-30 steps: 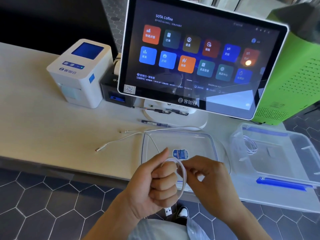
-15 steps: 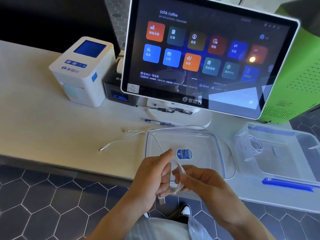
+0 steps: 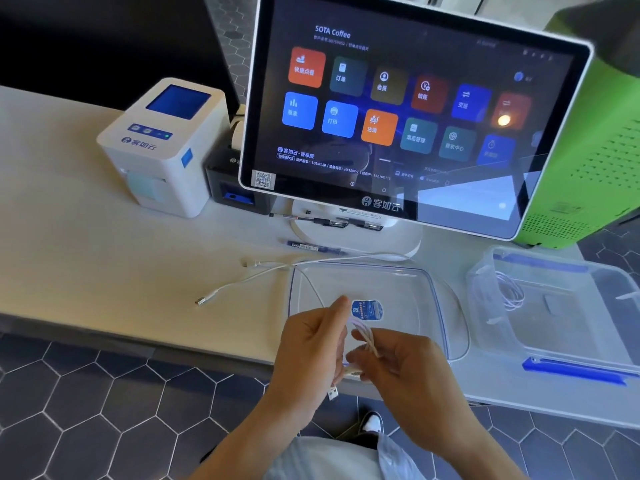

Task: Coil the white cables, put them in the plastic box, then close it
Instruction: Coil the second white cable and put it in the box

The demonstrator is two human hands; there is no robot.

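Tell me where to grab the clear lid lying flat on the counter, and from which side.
Take the clear lid by its raised rim on the right long edge, coming from the right. It lies flat, so only the rim gives purchase; both hands and the white cable crowd the near edge, and a loose cable crosses the far-left corner.

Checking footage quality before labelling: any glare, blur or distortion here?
Head view: a bright lamp reflection glares on the touchscreen; both hands, left hand and right hand, and the white cable look motion-blurred; wide-angle bending curves the counter edges.

White cable [image 3: 363,336] coil between left hand [image 3: 311,348] and right hand [image 3: 398,362]
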